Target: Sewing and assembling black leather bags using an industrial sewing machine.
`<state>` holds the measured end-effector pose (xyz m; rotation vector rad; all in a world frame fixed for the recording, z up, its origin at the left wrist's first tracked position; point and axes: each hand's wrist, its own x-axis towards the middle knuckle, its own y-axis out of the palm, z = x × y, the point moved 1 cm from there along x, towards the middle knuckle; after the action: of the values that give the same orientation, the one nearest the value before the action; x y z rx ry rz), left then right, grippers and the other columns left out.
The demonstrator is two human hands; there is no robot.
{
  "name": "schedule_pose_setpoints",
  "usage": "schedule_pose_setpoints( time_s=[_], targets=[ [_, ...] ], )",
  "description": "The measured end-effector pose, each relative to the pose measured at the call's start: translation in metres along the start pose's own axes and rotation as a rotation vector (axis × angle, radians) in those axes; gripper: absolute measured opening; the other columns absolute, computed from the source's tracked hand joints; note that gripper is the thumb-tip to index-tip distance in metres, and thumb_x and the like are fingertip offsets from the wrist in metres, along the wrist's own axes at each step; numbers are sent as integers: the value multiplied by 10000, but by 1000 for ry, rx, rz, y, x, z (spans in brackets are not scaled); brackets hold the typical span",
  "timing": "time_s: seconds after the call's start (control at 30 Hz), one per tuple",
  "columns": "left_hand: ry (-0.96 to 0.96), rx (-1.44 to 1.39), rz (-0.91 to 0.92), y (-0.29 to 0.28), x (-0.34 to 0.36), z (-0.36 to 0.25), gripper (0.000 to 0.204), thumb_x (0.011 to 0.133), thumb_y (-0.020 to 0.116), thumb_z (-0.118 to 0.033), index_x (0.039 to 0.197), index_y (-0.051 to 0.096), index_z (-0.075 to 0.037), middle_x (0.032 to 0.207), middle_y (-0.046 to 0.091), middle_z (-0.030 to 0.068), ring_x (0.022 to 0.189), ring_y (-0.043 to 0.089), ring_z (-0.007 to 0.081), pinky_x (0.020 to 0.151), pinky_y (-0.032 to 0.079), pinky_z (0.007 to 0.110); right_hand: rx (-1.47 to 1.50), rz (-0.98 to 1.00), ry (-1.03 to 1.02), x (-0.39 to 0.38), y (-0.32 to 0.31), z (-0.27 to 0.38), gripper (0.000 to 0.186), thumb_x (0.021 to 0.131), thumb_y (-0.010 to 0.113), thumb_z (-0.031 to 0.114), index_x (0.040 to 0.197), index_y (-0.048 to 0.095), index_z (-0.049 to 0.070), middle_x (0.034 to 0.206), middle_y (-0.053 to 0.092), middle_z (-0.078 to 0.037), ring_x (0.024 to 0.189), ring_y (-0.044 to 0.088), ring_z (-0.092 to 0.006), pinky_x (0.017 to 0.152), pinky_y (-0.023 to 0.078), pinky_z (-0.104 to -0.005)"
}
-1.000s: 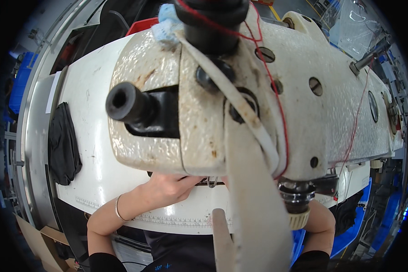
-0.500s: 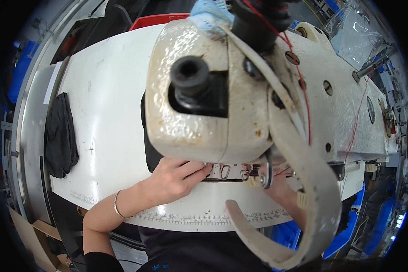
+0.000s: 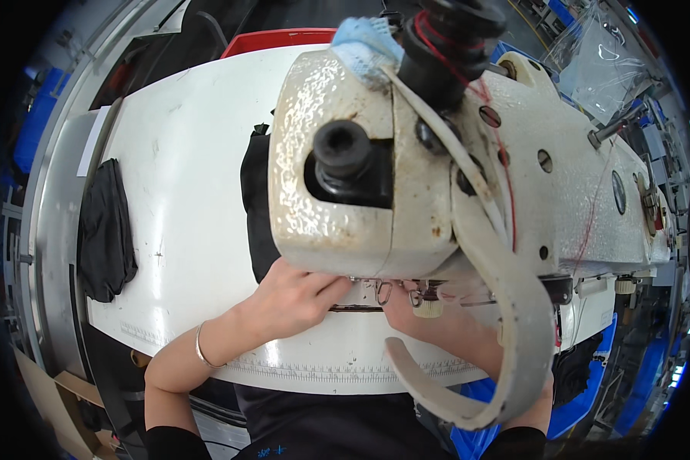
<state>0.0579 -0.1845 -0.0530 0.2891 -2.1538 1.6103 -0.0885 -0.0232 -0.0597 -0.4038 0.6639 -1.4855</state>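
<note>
A cream sewing machine (image 3: 333, 241) stands over the white table, with red thread running down its head. Black cloth (image 3: 259, 207) shows along the left side of the head and passes out of sight beneath it. My left hand (image 3: 295, 299) is at the front lower edge of the head, beside that cloth. Its fingers are curled together, and their tips are hidden, so what they hold cannot be made out. My right hand (image 3: 425, 320) lies just right of the left, under the wire thread guides; the machine hides most of its fingers.
Another black cloth piece (image 3: 106, 230) lies at the table's left edge. A curved cream lever (image 3: 533, 337) hangs in front of my right forearm. The white table (image 3: 184, 153) has a ruler scale along its near edge. A blue bin (image 3: 575, 414) stands at lower right, a red one (image 3: 276, 40) behind.
My right hand has moved left, closer to my left hand. More black cloth shows left of the machine head, and the whole view has shifted slightly.
</note>
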Motion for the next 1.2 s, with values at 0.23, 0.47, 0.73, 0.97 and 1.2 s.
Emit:
schedule_pose_setpoints(
  time_s=[0.23,0.47,0.73,0.97,1.2],
  targets=[
    [-136,32,-20,-10,15,16,214,676,625,-35,883,633,17,937,635,121,947,578,305,936,415,427,-390,-431,-275,6,13,-16,332,737,575,34,1066,610,45,1013,650,-70,895,633,-220,820,500,-334],
    [-174,-113,-74,-7,7,31,265,700,606,22,965,596,28,1087,577,183,1052,540,353,1011,395,441,-797,-585,-454,16,0,8,178,621,626,50,793,596,86,757,602,-39,633,557,-217,612,420,-418],
    [-136,351,345,-27,17,-13,176,654,601,-70,806,576,15,774,602,130,751,603,235,859,439,360,-305,-634,-489,0,25,29,303,741,703,110,1004,583,20,837,633,-44,639,579,-133,548,437,-255],
    [-390,-459,501,-45,-33,-33,240,896,576,-246,910,514,-14,814,590,149,703,599,355,619,468,428,222,-170,111,-21,21,40,243,809,714,254,898,638,41,614,536,-49,484,473,-127,486,394,-289],
    [-361,-202,63,-85,-98,-24,168,807,693,-126,860,607,9,849,537,106,746,556,255,647,461,325,-123,-436,75,-46,16,31,286,740,747,191,635,537,27,828,511,-45,581,496,-154,546,388,-299]
  ],
)
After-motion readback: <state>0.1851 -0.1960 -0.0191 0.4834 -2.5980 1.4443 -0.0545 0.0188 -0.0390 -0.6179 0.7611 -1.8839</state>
